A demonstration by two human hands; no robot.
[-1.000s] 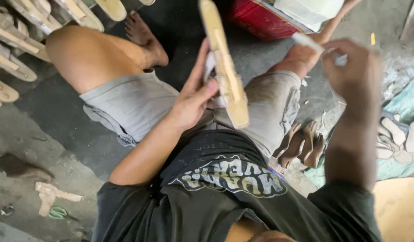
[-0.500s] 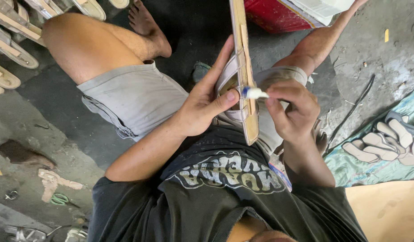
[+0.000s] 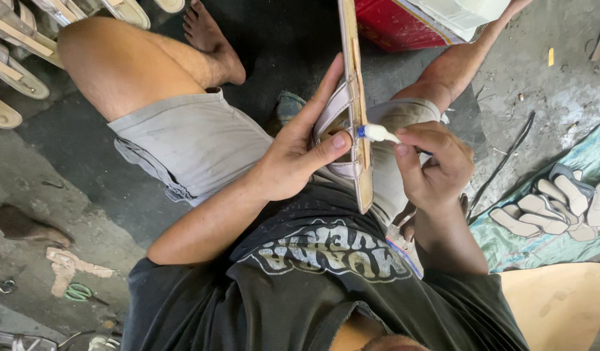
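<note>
Here, a seated person's left hand (image 3: 293, 159) grips a tan sandal sole (image 3: 354, 97) edge-on above the lap, thumb pressed to its strap. The right hand (image 3: 436, 166) pinches a small white tube (image 3: 378, 133), nozzle touching the sole's edge.

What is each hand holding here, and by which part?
The left hand holds a sandal edge-on, near its lower strap end. The right hand pinches a small white applicator by its rear, tip at the sole's edge.
</note>
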